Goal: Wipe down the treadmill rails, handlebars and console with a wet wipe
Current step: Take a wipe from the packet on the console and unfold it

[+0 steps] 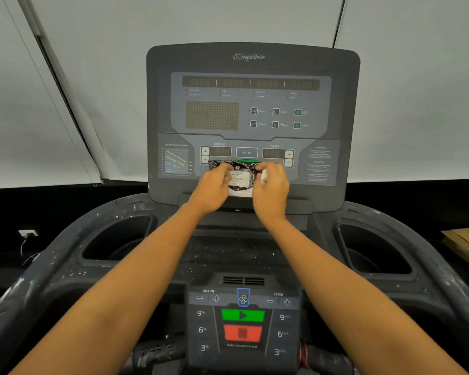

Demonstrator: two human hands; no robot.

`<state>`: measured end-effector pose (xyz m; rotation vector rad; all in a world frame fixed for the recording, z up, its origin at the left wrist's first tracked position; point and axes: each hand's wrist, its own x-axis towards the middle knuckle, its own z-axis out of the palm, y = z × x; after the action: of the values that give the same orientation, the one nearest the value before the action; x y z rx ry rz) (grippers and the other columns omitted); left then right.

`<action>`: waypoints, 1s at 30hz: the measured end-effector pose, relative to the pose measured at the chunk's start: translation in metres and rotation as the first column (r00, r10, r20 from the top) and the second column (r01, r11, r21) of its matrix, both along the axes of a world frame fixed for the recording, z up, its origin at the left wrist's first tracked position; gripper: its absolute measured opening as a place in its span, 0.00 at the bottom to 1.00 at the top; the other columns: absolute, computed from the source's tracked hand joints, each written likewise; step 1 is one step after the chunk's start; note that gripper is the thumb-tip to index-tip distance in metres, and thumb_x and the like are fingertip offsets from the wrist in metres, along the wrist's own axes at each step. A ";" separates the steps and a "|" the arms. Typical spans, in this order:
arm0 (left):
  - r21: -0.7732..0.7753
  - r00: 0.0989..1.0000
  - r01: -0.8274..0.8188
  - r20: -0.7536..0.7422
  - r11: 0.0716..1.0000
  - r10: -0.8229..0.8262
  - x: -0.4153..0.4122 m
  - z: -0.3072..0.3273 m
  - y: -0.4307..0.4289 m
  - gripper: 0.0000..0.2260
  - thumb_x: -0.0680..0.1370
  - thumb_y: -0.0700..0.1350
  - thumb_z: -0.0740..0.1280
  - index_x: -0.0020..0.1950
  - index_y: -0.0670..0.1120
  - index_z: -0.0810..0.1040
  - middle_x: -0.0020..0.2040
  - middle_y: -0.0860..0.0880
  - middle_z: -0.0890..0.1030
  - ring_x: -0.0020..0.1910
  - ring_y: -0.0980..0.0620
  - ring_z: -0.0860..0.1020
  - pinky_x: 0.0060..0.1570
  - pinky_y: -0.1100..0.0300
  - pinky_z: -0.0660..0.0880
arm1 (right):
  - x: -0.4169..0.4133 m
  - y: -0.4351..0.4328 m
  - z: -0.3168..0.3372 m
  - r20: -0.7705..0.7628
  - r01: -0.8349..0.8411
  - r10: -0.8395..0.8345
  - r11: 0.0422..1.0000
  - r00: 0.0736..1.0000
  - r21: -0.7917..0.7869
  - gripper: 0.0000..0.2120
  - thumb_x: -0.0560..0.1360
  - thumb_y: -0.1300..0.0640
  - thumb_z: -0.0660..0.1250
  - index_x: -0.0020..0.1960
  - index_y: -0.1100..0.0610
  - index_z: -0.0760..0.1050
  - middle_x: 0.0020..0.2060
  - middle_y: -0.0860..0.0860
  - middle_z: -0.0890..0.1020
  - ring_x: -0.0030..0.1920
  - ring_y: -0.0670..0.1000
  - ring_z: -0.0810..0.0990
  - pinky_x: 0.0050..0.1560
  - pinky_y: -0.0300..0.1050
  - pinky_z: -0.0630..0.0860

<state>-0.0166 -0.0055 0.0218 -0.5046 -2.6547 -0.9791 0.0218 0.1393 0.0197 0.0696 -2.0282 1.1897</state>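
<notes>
Nearest to me sits the lower keypad (243, 320) with its green and red buttons, and my two forearms reach out over it toward the console (251, 104). Out there both grips are closed on the wipe packet (240, 177). The left grip (213, 185) pinches its left end and the right grip (272, 189) its right end, fingers curled over the top edge. The packet hangs between them, held up just in front of the console's lower button row and above its ledge. As far as I can tell it touches neither. Something white shows by the right thumb and below the packet; flap or wipe, I cannot say.

I judge the packet light, floppy and slick, a crinkly film pouch that will buckle rather than resist. It is best held as it is, by the ends, one side steadying while the other works the flap at the middle label. A wipe drawn out should be limp, damp and easily torn, so I would pinch a corner and pull slowly. White specks dust the handlebars (25, 293) and the rim round the cup holders (119, 239); no wiping looks done yet.
</notes>
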 end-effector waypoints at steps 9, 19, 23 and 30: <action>-0.163 0.987 -0.002 -0.159 0.987 -0.025 -0.006 -0.017 0.000 0.23 0.75 0.28 0.59 0.69 0.41 0.72 0.60 0.42 0.74 0.56 0.43 0.74 0.54 0.52 0.74 | -0.005 -0.007 -0.038 0.389 -0.280 -0.156 0.465 0.908 0.840 0.39 0.78 0.66 0.60 0.77 0.63 0.36 0.77 0.59 0.39 0.77 0.58 0.38 0.76 0.53 0.41; -0.291 0.997 0.068 -0.018 0.954 -0.077 0.013 -0.010 -0.006 0.27 0.75 0.30 0.60 0.75 0.39 0.63 0.73 0.40 0.63 0.70 0.40 0.65 0.68 0.48 0.68 | 0.003 -0.011 -0.015 0.593 -0.425 -0.070 0.630 0.802 0.650 0.40 0.77 0.68 0.61 0.78 0.62 0.37 0.77 0.58 0.39 0.78 0.57 0.42 0.76 0.52 0.56; -0.267 0.994 0.091 0.079 0.960 -0.072 0.024 -0.003 -0.016 0.28 0.77 0.32 0.59 0.77 0.39 0.58 0.76 0.40 0.60 0.73 0.39 0.61 0.72 0.49 0.61 | 0.011 -0.005 0.000 0.636 -0.478 0.032 0.688 0.771 0.546 0.38 0.76 0.69 0.59 0.78 0.60 0.39 0.77 0.58 0.39 0.73 0.62 0.62 0.59 0.50 0.71; 0.102 0.990 -0.062 0.130 0.993 0.048 0.068 0.032 -0.002 0.13 0.81 0.47 0.60 0.61 0.43 0.77 0.54 0.44 0.80 0.53 0.45 0.76 0.54 0.51 0.73 | 0.055 -0.027 0.042 0.266 0.028 -0.212 0.827 0.940 0.561 0.15 0.83 0.52 0.53 0.64 0.59 0.69 0.51 0.61 0.80 0.51 0.63 0.79 0.42 0.52 0.72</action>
<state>0.0516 -0.0072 0.0540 -0.3547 -2.6934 -1.1648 0.0765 0.1123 0.0613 0.0282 -2.5713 0.5203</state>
